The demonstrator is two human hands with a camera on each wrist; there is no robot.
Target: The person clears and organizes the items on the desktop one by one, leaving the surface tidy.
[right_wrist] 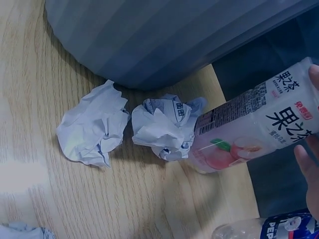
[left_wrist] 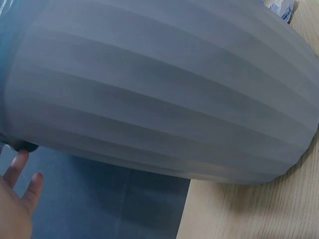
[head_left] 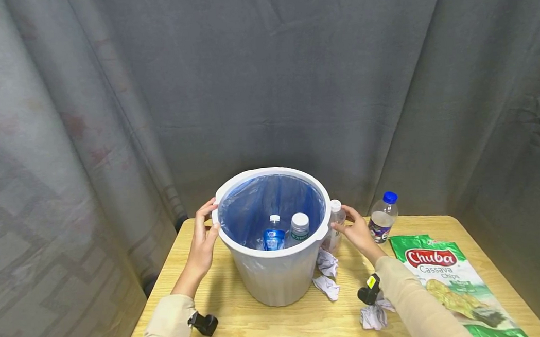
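A white bin [head_left: 277, 279] with a blue liner stands mid-table, with two capped bottles [head_left: 274, 233] [head_left: 299, 228] inside. My left hand [head_left: 207, 229] rests against the bin's left rim, fingers fairly straight; the left wrist view shows its fingers [left_wrist: 19, 186] beside the ribbed bin wall [left_wrist: 164, 94]. My right hand [head_left: 353, 230] holds a clear white-capped peach tea bottle [head_left: 335, 221] just right of the bin. In the right wrist view that hand [right_wrist: 310, 117] has thumb and finger either side of the bottle [right_wrist: 249, 129], whose base is near the table.
Two crumpled paper balls [right_wrist: 92, 132] [right_wrist: 164, 127] lie at the bin's foot, and a third [head_left: 373, 317] is under my right forearm. A blue-capped bottle [head_left: 383, 218] stands further right, and a green chips bag [head_left: 453, 281] lies at the right edge. Grey curtains enclose the wooden table [head_left: 242, 325].
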